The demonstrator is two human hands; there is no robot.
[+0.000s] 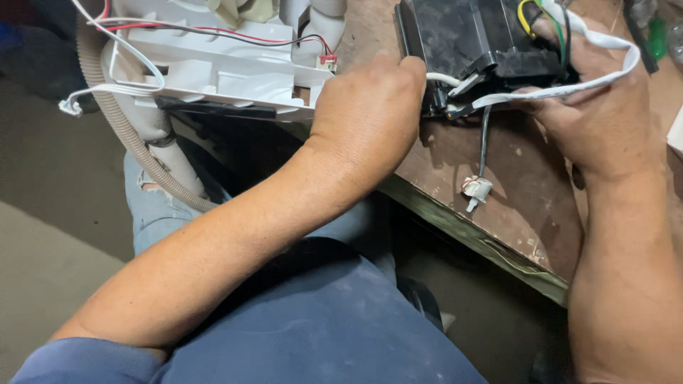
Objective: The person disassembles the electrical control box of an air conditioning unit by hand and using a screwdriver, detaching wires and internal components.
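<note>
A black plastic electrical box (466, 39) lies on a worn brown workbench (512, 192). My left hand (370, 117) grips its near left corner, fingers curled over the edge by a white cable (445, 78). My right hand (590, 114) holds the box's right side, with a flat white cable (605, 78) running across the fingers. Yellow and green wires (530, 18) rise from the box. A thin dark wire hangs down to a small white connector (475, 190) on the bench.
A white plastic appliance panel (213, 71) with red, black and white wires sits at the upper left, partly over the bench edge. A ribbed grey hose (135, 142) curves down beside it. My jeans-clad legs and the floor lie below.
</note>
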